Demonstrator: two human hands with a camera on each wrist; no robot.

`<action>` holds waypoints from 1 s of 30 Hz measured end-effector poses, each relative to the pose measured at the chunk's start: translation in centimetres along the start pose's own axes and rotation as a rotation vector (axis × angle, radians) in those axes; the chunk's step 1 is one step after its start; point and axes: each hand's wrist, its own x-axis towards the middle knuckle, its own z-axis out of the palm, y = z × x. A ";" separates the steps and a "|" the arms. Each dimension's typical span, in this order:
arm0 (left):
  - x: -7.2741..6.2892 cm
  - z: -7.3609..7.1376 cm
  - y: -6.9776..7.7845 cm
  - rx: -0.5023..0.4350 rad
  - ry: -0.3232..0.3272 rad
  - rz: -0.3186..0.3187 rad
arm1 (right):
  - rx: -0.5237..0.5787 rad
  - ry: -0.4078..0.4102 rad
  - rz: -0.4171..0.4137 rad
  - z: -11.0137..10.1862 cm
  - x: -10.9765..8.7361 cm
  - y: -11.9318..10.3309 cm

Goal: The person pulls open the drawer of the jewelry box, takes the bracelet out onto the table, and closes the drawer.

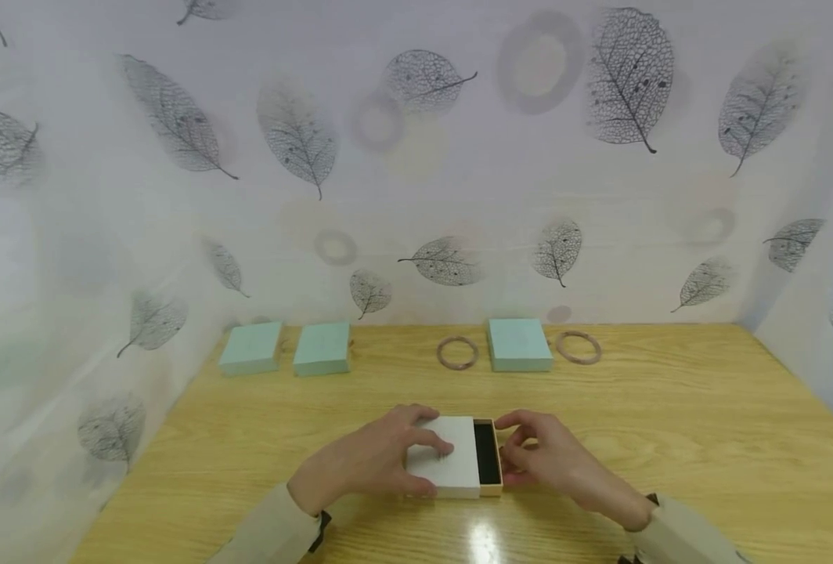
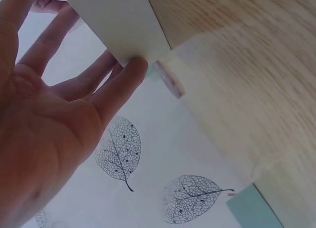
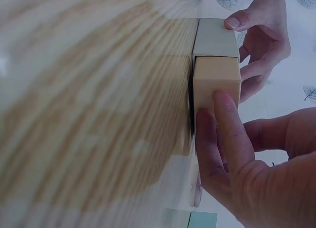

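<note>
A white drawer box (image 1: 459,448) lies on the table near the person. Its tan inner tray (image 1: 491,492) juts out of the right end, showing a black lining (image 1: 488,454). My left hand (image 1: 381,453) grips the white outer sleeve, thumb on the near side, fingers on the far side and over the top. In the right wrist view, the fingertips of my right hand (image 3: 266,164) touch the end face of the tan tray (image 3: 217,69). The head view shows the right hand (image 1: 557,462) beside the tray's right end. What lies inside the sleeve is hidden.
Along the table's back edge stand three mint-green boxes: the leftmost box (image 1: 250,348), the middle box (image 1: 322,348) and the right box (image 1: 519,345). One bangle (image 1: 439,353) lies left of the right box, another bangle (image 1: 599,348) right of it. A leaf-patterned curtain (image 1: 416,180) hangs behind.
</note>
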 end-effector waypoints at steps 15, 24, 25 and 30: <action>0.1 0.0 0.2 0.007 0.003 -0.012 | -0.019 -0.002 -0.009 0.1 -0.1 -0.3; 0.2 -0.1 0.2 -0.010 -0.020 -0.029 | -0.009 0.001 0.007 0.1 0.0 -0.2; 0.2 -0.1 0.2 -0.007 -0.018 -0.026 | -0.008 0.001 0.009 0.1 0.0 -0.2; 0.1 -0.1 0.2 0.006 -0.005 -0.011 | -0.007 0.004 0.012 0.0 0.0 -0.2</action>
